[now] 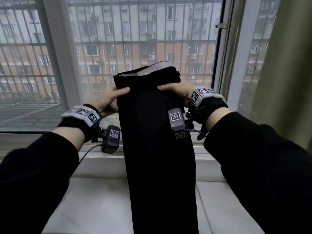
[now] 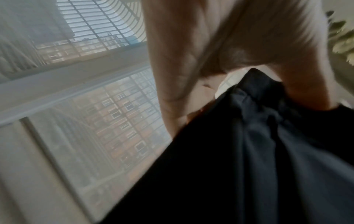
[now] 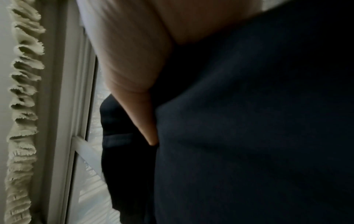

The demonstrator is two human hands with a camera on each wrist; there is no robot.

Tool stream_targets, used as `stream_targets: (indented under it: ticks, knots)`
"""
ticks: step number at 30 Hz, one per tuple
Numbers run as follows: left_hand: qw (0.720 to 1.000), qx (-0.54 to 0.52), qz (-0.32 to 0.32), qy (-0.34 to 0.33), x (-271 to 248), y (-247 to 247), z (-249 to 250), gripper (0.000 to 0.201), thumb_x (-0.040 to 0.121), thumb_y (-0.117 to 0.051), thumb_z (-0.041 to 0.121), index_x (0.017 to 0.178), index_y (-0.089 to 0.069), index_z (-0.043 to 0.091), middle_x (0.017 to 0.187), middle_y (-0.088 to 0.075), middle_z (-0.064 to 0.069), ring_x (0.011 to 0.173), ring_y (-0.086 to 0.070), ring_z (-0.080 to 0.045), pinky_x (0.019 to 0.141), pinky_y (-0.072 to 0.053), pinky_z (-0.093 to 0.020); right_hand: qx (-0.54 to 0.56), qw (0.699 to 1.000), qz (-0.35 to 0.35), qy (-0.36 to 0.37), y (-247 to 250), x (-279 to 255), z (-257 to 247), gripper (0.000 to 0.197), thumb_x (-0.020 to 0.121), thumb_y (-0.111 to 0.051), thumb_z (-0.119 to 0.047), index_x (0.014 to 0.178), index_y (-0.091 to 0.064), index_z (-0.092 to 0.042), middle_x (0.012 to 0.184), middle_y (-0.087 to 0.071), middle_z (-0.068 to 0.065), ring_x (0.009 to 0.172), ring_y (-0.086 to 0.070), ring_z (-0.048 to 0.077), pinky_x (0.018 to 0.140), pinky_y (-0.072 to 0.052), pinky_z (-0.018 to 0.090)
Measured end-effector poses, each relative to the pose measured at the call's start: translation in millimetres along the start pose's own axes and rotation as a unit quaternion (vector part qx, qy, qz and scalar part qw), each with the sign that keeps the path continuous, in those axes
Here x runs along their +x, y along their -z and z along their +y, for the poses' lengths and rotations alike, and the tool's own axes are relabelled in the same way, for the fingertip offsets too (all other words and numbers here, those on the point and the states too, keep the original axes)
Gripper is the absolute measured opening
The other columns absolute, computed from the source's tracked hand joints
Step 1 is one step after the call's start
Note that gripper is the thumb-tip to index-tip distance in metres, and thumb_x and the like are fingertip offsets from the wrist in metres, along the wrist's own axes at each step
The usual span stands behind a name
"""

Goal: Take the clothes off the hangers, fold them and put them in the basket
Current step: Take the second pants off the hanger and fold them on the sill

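A long black garment (image 1: 157, 141) hangs upright in front of the window, its grey-lined top edge (image 1: 157, 68) folded over above my hands. My left hand (image 1: 111, 100) pinches its left edge, thumb on the front. My right hand (image 1: 175, 92) pinches the right edge at the same height, thumb across the cloth. The left wrist view shows fingers (image 2: 191, 75) gripping dark fabric (image 2: 249, 151). In the right wrist view a thumb (image 3: 138, 94) presses on the dark cloth (image 3: 249, 121). No hanger or basket is in view.
A barred window (image 1: 135, 39) fills the background, with a white sill (image 1: 101, 159) below it. A pale cushioned surface (image 1: 94, 205) lies under the garment's lower part. A green curtain (image 1: 285, 65) hangs at the right.
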State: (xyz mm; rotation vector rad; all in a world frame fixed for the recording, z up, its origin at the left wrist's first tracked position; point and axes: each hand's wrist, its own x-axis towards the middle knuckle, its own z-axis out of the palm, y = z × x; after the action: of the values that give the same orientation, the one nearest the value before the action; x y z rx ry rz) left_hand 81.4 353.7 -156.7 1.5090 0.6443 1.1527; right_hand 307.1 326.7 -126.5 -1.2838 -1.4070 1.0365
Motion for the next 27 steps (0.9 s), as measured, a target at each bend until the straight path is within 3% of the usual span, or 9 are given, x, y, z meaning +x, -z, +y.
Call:
stream_targets:
  ticks: [4,7,9,12,14,17,21,25,27]
  knots:
    - [0.991,0.051,-0.056,0.112,-12,-15,-70,0.072,0.029,-0.092,0.036,0.092,-0.063,0.016,0.080,-0.072,0.003,0.068,-0.069,-0.009,0.058,-0.055,-0.024,0.014,0.992,0.092,0.083,4,2,-4,0.037,0.074,-0.075,-0.016,0.109,-0.065,-0.007,0.105,-0.069,0.014,0.101,-0.065,0.030,0.095,-0.051,0.046]
    - [0.976,0.035,-0.107,0.186,-22,-32,-126,0.073,0.016,-0.094,0.021,0.082,-0.067,0.011,0.072,-0.073,0.000,0.062,-0.069,-0.012,0.058,-0.057,-0.024,0.012,0.982,0.153,0.110,8,-2,-14,0.052,0.070,-0.078,-0.020,0.117,-0.063,-0.005,0.110,-0.068,0.012,0.103,-0.065,0.028,0.095,-0.051,0.044]
    - [0.963,0.038,-0.124,0.235,-33,-47,-152,0.053,0.026,-0.084,0.005,0.076,-0.068,0.009,0.066,-0.073,0.000,0.057,-0.069,-0.011,0.055,-0.056,-0.023,0.012,0.979,0.169,0.112,11,-7,-21,0.056,0.068,-0.077,-0.024,0.119,-0.061,-0.006,0.106,-0.068,0.009,0.100,-0.066,0.025,0.094,-0.052,0.040]
    - [0.951,0.082,-0.135,0.264,-43,-58,-175,0.042,0.046,-0.078,0.002,0.085,-0.064,0.009,0.065,-0.073,0.005,0.058,-0.068,-0.005,0.059,-0.055,-0.016,0.016,0.969,0.203,0.139,17,-15,-30,0.048,0.073,-0.074,-0.019,0.117,-0.062,-0.005,0.103,-0.068,0.009,0.098,-0.066,0.024,0.093,-0.053,0.039]
    - [0.951,0.087,-0.132,0.265,-45,-52,-182,0.060,0.031,-0.092,0.014,0.086,-0.065,0.011,0.068,-0.074,0.007,0.062,-0.069,-0.003,0.060,-0.054,-0.014,0.015,0.961,0.230,0.154,20,-20,-33,0.043,0.076,-0.073,-0.015,0.116,-0.062,-0.003,0.101,-0.068,0.009,0.100,-0.066,0.026,0.093,-0.053,0.041]
    - [0.961,0.046,-0.094,0.256,-45,-36,-188,0.074,0.020,-0.093,0.037,0.085,-0.069,0.011,0.075,-0.075,0.000,0.065,-0.070,-0.010,0.062,-0.056,-0.019,0.012,0.952,0.255,0.172,20,-27,-35,0.040,0.080,-0.069,-0.012,0.117,-0.061,-0.002,0.103,-0.066,0.010,0.104,-0.064,0.026,0.096,-0.051,0.038]
    - [0.970,0.042,-0.018,0.239,-42,-18,-187,0.025,0.072,-0.076,0.009,0.094,-0.065,0.006,0.083,-0.072,-0.006,0.070,-0.069,-0.015,0.073,-0.056,-0.028,0.022,0.949,0.252,0.190,19,-29,-39,0.039,0.082,-0.067,-0.012,0.119,-0.059,-0.003,0.101,-0.063,0.006,0.097,-0.062,0.020,0.092,-0.050,0.030]
    - [0.956,0.127,-0.035,0.261,-46,-8,-200,0.049,0.047,-0.088,0.029,0.089,-0.069,0.012,0.090,-0.073,-0.007,0.086,-0.068,-0.022,0.090,-0.052,-0.038,0.046,0.944,0.261,0.197,19,-32,-54,0.035,0.084,-0.065,-0.011,0.117,-0.059,-0.004,0.084,-0.060,-0.003,0.086,-0.060,0.016,0.077,-0.048,0.022]
    - [0.943,0.161,-0.069,0.283,-56,-16,-210,0.021,0.067,-0.079,0.015,0.083,-0.066,0.013,0.075,-0.071,0.001,0.071,-0.067,-0.013,0.077,-0.056,-0.029,0.058,0.935,0.285,0.201,17,-31,-62,0.040,0.083,-0.065,-0.012,0.121,-0.056,-0.005,0.096,-0.064,0.003,0.098,-0.061,0.021,0.090,-0.049,0.028]
